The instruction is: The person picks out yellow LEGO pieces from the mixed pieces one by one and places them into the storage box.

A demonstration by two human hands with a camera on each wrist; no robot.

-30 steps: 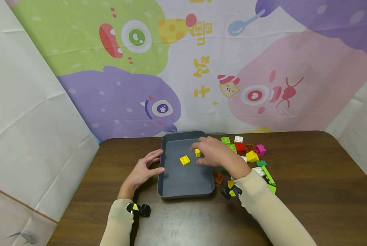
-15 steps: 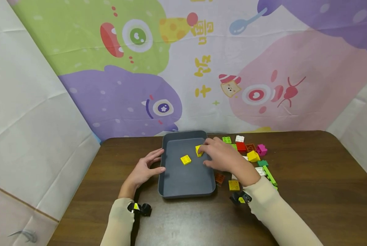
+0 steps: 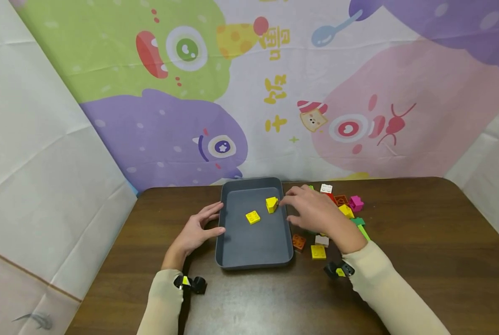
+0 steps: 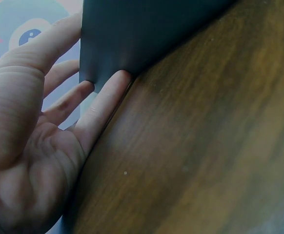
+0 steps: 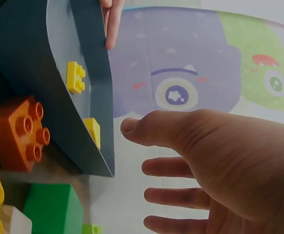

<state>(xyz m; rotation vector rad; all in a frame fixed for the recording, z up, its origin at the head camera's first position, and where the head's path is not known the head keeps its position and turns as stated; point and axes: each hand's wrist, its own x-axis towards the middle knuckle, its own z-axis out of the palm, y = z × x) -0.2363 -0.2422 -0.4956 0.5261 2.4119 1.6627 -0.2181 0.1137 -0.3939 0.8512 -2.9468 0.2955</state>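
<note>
A dark grey tray [image 3: 253, 249] lies on the table. In it are a flat yellow block [image 3: 253, 217] with studs and a taller yellow block [image 3: 271, 204] with a slanted side. My left hand [image 3: 194, 232] is at the tray's left side; the left wrist view shows its straight fingers against the tray's outer wall [image 4: 117, 44]. My right hand [image 3: 316, 211] is over the tray's right rim, just right of the taller block. In the right wrist view its thumb and fingers are spread apart with nothing between them.
Right of the tray lie several loose blocks: an orange-brown one [image 3: 298, 242], a flat yellow one [image 3: 318, 252], a magenta one [image 3: 355, 203], a white one [image 3: 326, 188] and a green one [image 5: 54, 207]. My right hand and arm cover part of this pile. A patterned cloth [image 3: 182, 135] hangs behind the table.
My right hand has let go of the taller yellow block and moved right, away from it. The block now stands in the tray. My left hand has stayed at the tray's side.
</note>
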